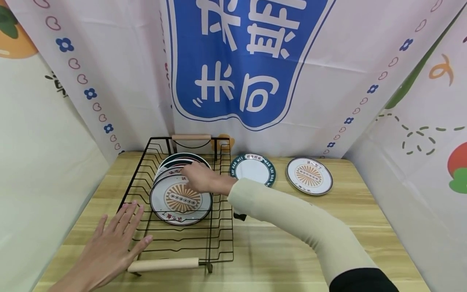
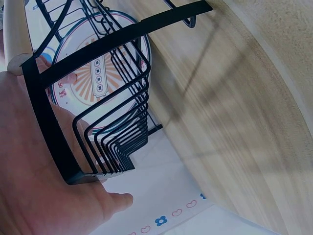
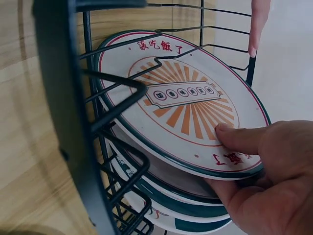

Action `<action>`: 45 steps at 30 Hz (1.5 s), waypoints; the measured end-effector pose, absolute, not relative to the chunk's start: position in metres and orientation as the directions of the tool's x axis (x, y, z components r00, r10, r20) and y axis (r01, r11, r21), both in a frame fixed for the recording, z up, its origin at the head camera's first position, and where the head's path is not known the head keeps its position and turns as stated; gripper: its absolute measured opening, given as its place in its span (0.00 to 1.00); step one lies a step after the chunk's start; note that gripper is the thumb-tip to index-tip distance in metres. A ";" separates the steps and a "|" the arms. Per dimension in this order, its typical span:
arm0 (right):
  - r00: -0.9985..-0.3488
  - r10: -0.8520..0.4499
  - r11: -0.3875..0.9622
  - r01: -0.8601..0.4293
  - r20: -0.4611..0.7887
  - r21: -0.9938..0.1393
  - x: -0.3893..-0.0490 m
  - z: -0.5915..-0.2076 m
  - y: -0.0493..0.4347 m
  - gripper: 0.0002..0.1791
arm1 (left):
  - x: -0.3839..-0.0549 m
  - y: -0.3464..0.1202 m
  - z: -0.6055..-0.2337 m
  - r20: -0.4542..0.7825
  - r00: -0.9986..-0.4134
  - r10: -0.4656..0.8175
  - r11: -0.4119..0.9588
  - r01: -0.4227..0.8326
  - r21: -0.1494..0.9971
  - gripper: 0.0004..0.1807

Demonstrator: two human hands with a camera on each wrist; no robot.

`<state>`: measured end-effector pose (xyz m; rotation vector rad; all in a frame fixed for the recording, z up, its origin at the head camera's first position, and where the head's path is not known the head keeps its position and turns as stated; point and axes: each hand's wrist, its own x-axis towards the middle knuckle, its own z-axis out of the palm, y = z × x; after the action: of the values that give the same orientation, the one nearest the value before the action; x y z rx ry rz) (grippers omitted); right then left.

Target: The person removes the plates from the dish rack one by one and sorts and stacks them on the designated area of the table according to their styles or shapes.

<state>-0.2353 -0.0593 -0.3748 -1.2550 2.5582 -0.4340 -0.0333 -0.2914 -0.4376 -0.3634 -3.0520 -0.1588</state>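
A black wire dish rack [image 1: 221,239] with wooden handles stands on the left of the table, holding several plates that lean one behind another. My right hand [image 1: 200,177] reaches in from the right and pinches the front plate [image 3: 166,105], white with an orange sunburst and a dark green rim. The thumb lies on that plate's face and the fingers go behind it. More green-banded plates [image 3: 195,210] stand behind it. My left hand [image 1: 111,243] has its fingers spread at the rack's near left side, by the front wooden handle [image 1: 164,265]; whether it touches the wire is unclear.
Right of the rack, a green-rimmed plate [image 1: 253,168] lies on the wooden table [image 1: 292,251], partly behind my right sleeve. Farther right lies another sunburst plate [image 1: 309,176]. A printed cloth [image 1: 328,73] hangs behind the table, with pale cloth walls on both sides.
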 end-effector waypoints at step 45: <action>-0.688 -0.687 0.517 -0.688 0.233 -0.509 -0.238 -0.301 0.014 0.08 | -0.034 -0.291 -0.434 0.058 -0.971 0.232 0.967 0.236 0.099 0.49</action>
<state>-0.2377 0.0139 -0.3010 -1.2413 2.7377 -0.9208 -0.0342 -0.2912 -0.4337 -0.3655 -3.0700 -0.1627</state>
